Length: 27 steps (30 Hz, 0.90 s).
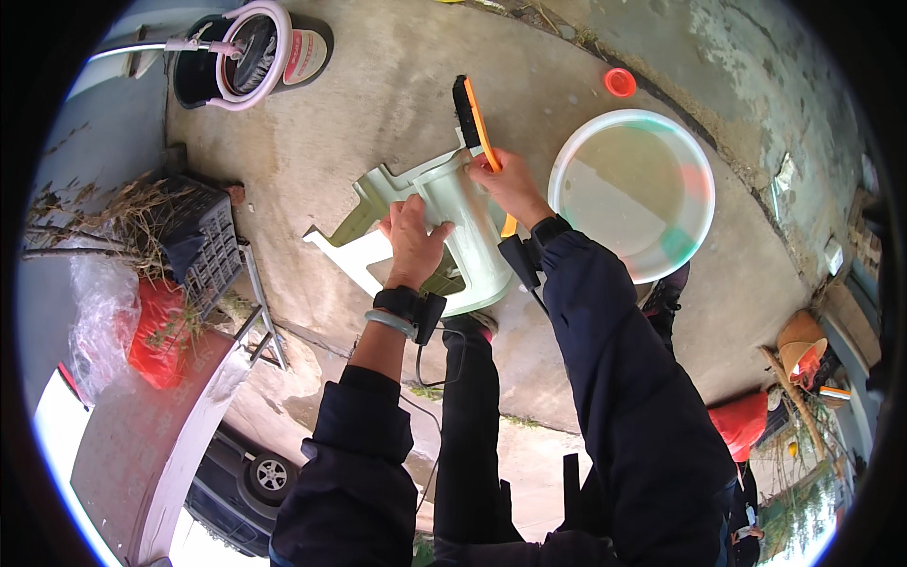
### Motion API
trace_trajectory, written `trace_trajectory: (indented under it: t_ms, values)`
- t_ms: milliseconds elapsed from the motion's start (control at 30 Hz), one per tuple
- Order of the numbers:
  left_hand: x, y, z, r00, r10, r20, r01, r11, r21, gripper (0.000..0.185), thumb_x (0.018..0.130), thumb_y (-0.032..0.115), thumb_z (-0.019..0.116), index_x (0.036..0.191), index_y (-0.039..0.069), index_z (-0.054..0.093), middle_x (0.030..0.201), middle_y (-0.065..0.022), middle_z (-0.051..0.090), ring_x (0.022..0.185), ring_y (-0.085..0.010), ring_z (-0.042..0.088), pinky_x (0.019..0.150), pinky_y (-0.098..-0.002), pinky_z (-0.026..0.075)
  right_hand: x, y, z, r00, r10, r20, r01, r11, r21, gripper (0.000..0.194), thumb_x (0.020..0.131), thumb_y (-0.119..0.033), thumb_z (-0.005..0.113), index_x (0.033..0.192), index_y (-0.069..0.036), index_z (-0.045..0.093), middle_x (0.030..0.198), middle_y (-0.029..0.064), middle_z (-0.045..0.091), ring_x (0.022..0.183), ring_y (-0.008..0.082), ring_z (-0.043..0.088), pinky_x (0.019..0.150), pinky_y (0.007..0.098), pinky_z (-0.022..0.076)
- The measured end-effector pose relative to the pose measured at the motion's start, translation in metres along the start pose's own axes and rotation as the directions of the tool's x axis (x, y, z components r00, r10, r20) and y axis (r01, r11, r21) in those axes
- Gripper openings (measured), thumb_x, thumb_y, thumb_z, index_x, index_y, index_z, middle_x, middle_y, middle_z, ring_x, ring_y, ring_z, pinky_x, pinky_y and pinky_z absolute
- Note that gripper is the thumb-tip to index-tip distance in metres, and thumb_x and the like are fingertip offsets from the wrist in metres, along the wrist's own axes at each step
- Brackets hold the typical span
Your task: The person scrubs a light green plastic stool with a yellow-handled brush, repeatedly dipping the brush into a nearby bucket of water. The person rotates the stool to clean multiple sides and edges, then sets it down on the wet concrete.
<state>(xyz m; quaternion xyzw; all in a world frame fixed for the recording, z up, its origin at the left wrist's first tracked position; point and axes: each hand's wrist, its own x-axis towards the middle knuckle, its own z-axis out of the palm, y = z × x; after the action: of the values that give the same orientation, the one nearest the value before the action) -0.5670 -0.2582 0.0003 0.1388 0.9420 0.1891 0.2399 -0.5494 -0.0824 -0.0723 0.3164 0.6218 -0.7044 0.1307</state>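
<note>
A pale green plastic stool (464,223) lies tipped on its side on the concrete before me. My left hand (414,241) rests on it, fingers bent against the plastic; whether they grip it cannot be told. In my right hand (506,181) is an orange-handled scrubbing brush (476,120) with black bristles, pointing away from me. The fingers of that hand are also at the stool's upper edge. Just right of the stool stands a round white plastic basin (556,177) holding cloudy water.
A small red plastic lid (619,83) lies beyond the basin. At the upper left stands a black bucket (322,49) beside a pink-rimmed mop bucket (282,42). A grey plastic crate (216,244) with dry twigs is at left. My shoe (666,290) is close to the basin.
</note>
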Motion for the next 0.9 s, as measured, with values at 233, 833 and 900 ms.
trace_trajectory:
  t_ms: [233,833,900]
  values:
    - [0.000,-0.001,0.002,0.999,0.043,-0.004,-0.043,0.999,0.030,0.040,0.069,0.020,0.079,0.095,0.006,0.052,0.093,-0.0085,0.057,0.101,-0.0298,0.048,0.088,-0.0446,0.029,-0.005,0.002,-0.004,0.999,-0.043,0.003,0.043,0.998,-0.034,0.024,0.081,-0.019,0.072,0.092,0.001,0.065,0.074,-0.0001,0.060,0.069,0.0062,0.052,0.064,0.0249,0.0449]
    - [0.001,-0.001,0.003,0.999,0.025,-0.020,-0.026,1.000,-0.007,0.039,0.067,0.018,0.079,0.094,0.004,0.054,0.093,-0.0086,0.059,0.100,-0.0314,0.049,0.089,-0.0444,0.029,-0.018,0.020,-0.009,0.995,-0.081,0.052,0.085,0.994,-0.065,0.036,0.077,-0.013,0.069,0.111,-0.003,0.061,0.077,0.0061,0.064,0.067,0.0132,0.059,0.068,0.0285,0.0490]
    - [0.002,-0.001,0.004,0.999,0.033,-0.025,-0.033,0.999,-0.001,0.039,0.067,0.018,0.079,0.093,0.005,0.054,0.092,-0.0088,0.059,0.100,-0.0315,0.049,0.089,-0.0442,0.029,-0.014,0.021,-0.007,0.998,-0.021,0.059,0.024,0.998,-0.055,0.036,0.077,-0.012,0.068,0.111,-0.003,0.061,0.079,0.0061,0.065,0.069,0.0138,0.061,0.068,0.0289,0.0492]
